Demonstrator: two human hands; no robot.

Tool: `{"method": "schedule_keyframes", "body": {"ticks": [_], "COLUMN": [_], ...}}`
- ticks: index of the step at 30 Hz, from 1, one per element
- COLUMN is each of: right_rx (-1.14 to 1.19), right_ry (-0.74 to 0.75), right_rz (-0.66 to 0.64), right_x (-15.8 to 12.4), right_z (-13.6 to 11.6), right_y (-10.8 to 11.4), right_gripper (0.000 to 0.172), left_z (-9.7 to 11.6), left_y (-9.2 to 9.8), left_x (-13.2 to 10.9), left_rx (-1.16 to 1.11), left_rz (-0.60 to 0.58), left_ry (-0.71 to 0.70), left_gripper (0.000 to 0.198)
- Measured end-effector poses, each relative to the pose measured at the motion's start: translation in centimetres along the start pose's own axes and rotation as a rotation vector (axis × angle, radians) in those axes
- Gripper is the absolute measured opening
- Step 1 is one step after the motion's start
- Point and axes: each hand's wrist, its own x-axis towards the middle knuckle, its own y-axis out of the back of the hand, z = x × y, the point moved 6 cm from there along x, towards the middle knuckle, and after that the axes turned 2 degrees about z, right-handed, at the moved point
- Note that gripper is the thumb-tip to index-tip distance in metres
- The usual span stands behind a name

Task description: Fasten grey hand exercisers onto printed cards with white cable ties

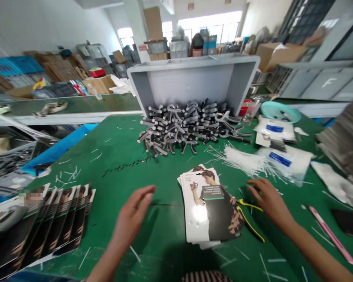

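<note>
My left hand [137, 207] hovers over the green table, left of a small stack of printed cards [198, 211], holding nothing, its fingers extended. On the other side, my right hand [264, 196] has its fingers apart and nothing in them, above and beside yellow-and-black pliers [250, 219]. The pliers' jaws lie by the right edge of the card stack. White zip ties [241, 158] are bunched beyond my right hand. A large heap of grey-handled tools [179, 127] spills from a tipped grey crate [191, 82].
More printed cards [55, 223] overlap at the left. Plastic bags [288, 160], a turquoise plate [281, 111], a pink cutter [331, 235] and a dark phone [348, 222] lie at the right. A person's head [197, 45] shows behind the crate.
</note>
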Motion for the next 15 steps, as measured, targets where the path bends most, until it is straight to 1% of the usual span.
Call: {"method": "schedule_keyframes", "body": {"ticks": [1,2,3,4,5,6,7,10,12,15], "right_rx": [-0.002,-0.006,-0.013,-0.021,-0.03,-0.038,-0.042,-0.008,0.065,0.22], "right_ry": [-0.014,-0.018,-0.021,-0.024,-0.037,-0.056,-0.078,-0.125,-0.122,-0.128], "right_rz": [-0.033,-0.058,-0.077,-0.09,-0.097,-0.098,-0.094,-0.075,-0.066,0.002], "right_x": [1.6,3.3,4.8,6.3,7.7,8.8,9.7,11.5,12.3,13.5], "right_z": [-0.1,-0.2,-0.2,-0.2,-0.1,0.0,0.2,0.6,0.5,0.8], "right_y": [-0.2,-0.5,-1.1,-1.7,-2.5,-3.2,-3.8,-5.0,-5.1,-3.5], "right_gripper": [0.032,0.028,0.025,0.021,0.018,0.015,0.013,0.007,0.007,0.011], "left_z": [0.0,0.0,0.0,-0.1,-0.3,-0.5,-0.9,-2.1,-2.6,-2.6], "left_y": [-4.4,-8.4,-11.3,-13.2,-14.4,-14.9,-15.0,-14.3,-13.9,-14.2], "left_x": [-0.1,-0.4,-0.6,-0.9,-1.1,-1.2,-1.4,-1.6,-1.8,-1.8], "left_rx": [-0.03,-0.082,-0.085,-0.081,-0.085,-0.09,-0.106,-0.174,-0.216,-0.268], "left_rz": [-0.095,-0.197,-0.226,-0.21,-0.195,-0.176,-0.169,-0.191,-0.195,-0.188], "left_ry": [0.006,0.018,0.01,0.014,0.013,0.019,0.04,0.172,0.248,0.257], "left_gripper": [0.045,0.055,0.068,0.077,0.079,0.078,0.074,0.062,0.061,0.06]}}
